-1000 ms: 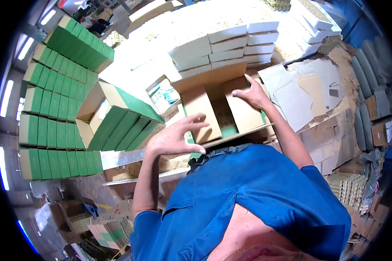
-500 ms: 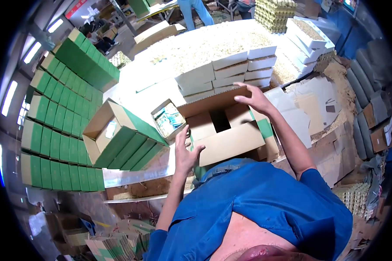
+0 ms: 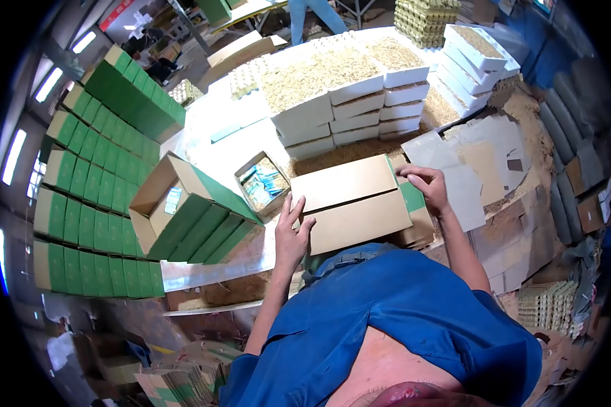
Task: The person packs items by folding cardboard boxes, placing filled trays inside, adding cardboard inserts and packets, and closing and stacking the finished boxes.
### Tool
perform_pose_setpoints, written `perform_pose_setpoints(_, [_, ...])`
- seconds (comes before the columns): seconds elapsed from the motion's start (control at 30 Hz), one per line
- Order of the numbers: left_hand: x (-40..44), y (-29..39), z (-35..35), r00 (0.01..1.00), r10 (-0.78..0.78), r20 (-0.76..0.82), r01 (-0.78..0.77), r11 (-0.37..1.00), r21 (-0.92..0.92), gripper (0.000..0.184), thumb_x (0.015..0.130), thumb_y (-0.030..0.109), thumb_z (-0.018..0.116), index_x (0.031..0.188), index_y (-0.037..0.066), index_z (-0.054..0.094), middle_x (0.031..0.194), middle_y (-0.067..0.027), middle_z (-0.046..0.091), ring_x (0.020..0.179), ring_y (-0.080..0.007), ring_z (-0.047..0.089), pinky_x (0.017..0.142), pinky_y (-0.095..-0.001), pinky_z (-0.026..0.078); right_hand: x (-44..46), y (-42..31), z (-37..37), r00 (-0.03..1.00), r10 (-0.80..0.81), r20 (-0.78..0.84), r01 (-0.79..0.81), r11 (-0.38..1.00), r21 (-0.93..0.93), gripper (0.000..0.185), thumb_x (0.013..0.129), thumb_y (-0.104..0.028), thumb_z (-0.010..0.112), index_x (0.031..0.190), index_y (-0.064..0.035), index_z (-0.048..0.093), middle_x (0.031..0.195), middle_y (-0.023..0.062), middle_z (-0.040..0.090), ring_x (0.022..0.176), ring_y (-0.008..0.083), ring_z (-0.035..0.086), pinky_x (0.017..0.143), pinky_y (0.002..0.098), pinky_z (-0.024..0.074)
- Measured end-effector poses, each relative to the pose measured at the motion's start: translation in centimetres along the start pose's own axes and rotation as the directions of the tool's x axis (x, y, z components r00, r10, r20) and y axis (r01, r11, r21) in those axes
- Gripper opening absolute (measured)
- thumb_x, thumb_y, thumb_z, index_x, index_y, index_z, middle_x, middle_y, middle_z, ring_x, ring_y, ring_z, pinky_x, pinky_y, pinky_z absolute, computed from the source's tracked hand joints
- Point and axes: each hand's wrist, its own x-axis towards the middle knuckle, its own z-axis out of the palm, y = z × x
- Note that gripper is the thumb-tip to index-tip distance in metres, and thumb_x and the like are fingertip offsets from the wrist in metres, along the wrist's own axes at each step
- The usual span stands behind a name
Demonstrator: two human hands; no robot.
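Note:
A cardboard box [image 3: 360, 220] with green sides lies in front of my body, its two long flaps folded down and a narrow gap between them. My left hand [image 3: 292, 234] rests at the box's left edge, fingers apart, the fingertips touching the flaps. At the box's right end is my right hand [image 3: 428, 186], its fingers curled; whether they hold anything is too small to tell. Left of the box stands a small open carton [image 3: 263, 182] with blue-and-white packets in it. An open green box [image 3: 173, 203] lies tilted beside more green boxes.
Stacked green boxes [image 3: 91, 203] fill the left side. White trays [image 3: 356, 102] of shavings stand behind the box, with egg trays [image 3: 424, 24] farther back. Flat cardboard sheets [image 3: 489, 156] lie to the right. Two other people are partly visible in the background.
The box's long flaps, upright or partly raised before, now lie folded down. My right hand has moved down from the back flap to the right end. My left hand stays at the left edge.

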Motion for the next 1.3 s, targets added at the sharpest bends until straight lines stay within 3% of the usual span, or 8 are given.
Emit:
perform_pose_setpoints(0.07, [0.2,0.3,-0.3,1.0,0.011,0.005,-0.011,1.0,-0.002,0.051,0.083,0.008,0.069,0.133,0.005,0.057,0.153,-0.0194,0.034,0.132,-0.0333,0.047,0.104,-0.0385,0.044,-0.7,0.8,-1.6,0.985,-0.174,-0.011,0.168,0.965,-0.201,0.037,0.084,-0.006,0.063,0.12,0.0027,0.064,0.122,0.016,0.065,0.112,0.0244,0.061,0.094,0.0346,0.0529])
perform_pose_setpoints(0.17, [0.2,0.2,-0.4,1.0,0.03,0.003,-0.03,1.0,0.006,0.05,0.082,0.009,0.07,0.131,0.005,0.059,0.153,-0.0184,0.035,0.131,-0.0345,0.049,0.105,-0.0388,0.043,-5.3,1.9,-0.2,0.873,0.429,0.232,-0.268,0.82,-0.506,0.091,0.071,-0.002,0.072,0.151,-0.0061,0.029,0.15,0.0191,0.04,0.136,0.0273,0.042,0.108,0.0365,0.0403])
perform_pose_setpoints(0.23, [0.3,0.1,-0.4,0.999,0.047,0.001,-0.047,0.999,0.017,0.049,0.083,0.008,0.07,0.13,0.005,0.06,0.153,-0.0178,0.035,0.131,-0.0341,0.049,0.105,-0.0385,0.043,-6.5,7.7,1.6,0.93,0.244,0.275,-0.073,0.855,-0.513,0.093,0.067,-0.004,0.075,0.149,-0.0045,0.031,0.144,0.0228,0.045,0.134,0.0325,0.044,0.112,0.0385,0.0356])
perform_pose_setpoints(0.53, [7.0,3.6,-7.3,0.985,0.131,0.112,-0.109,0.976,-0.187,0.029,0.1,0.015,0.049,0.114,-0.002,0.068,0.11,-0.0113,0.07,0.096,-0.015,0.064,0.083,-0.0255,0.05,0.0,-7.7,5.5,0.945,-0.17,-0.28,-0.075,0.72,-0.69,0.046,0.09,-0.046,0.059,0.121,-0.013,0.063,0.088,0.0207,0.069,0.083,0.0416,0.065,0.074,0.0469,0.0513])
perform_pose_setpoints(0.83, [2.9,-9.4,-1.0,0.928,-0.36,0.1,0.361,0.796,-0.486,0.042,0.102,0.029,0.045,0.099,-0.005,0.068,0.086,-0.0043,0.068,0.073,-0.0103,0.059,0.067,-0.0245,0.046,-7.3,-2.7,5.9,0.961,-0.256,0.108,0.273,0.798,-0.537,0.072,0.07,-0.014,0.079,0.137,-0.0141,0.054,0.151,0.0199,0.037,0.138,0.0324,0.04,0.114,0.041,0.0313])
perform_pose_setpoints(1.03, [5.5,-9.4,1.2,0.93,-0.364,0.039,0.321,0.757,-0.57,0.038,0.101,0.029,0.049,0.088,-0.001,0.067,0.072,0.0003,0.061,0.059,-0.0078,0.052,0.053,-0.0244,0.04,-2.3,-2.8,5.7,0.828,-0.551,-0.101,0.304,0.593,-0.746,0.042,0.07,0.001,0.056,0.103,-0.0158,0.075,0.125,0.0122,0.064,0.1,0.0324,0.067,0.084,0.0358,0.0556])
perform_pose_setpoints(1.17, [6.8,-13.2,1.8,0.979,-0.194,0.068,0.205,0.928,-0.31,0.032,0.098,0.023,0.05,0.097,-0.003,0.068,0.085,-0.0055,0.066,0.072,-0.0157,0.059,0.067,-0.0283,0.048,3.4,-7.5,5.8,0.9,-0.43,0.072,0.268,0.413,-0.871,0.033,0.071,-0.009,0.06,0.1,-0.0123,0.074,0.107,0.0098,0.07,0.088,0.0321,0.068,0.079,0.0387,0.0559])
perform_pose_setpoints(1.3, [3.3,-13.4,4.7,0.855,-0.463,0.234,0.518,0.767,-0.378,0.038,0.099,0.031,0.049,0.106,-0.003,0.065,0.095,-0.0078,0.066,0.081,-0.0168,0.06,0.073,-0.0298,0.049,9.1,-4.7,6.2,1.0,0.025,-0.001,-0.008,0.248,-0.969,0.02,0.074,-0.025,0.072,0.081,-0.0052,0.074,0.081,0.0192,0.07,0.079,0.0355,0.068,0.074,0.0436,0.0555])
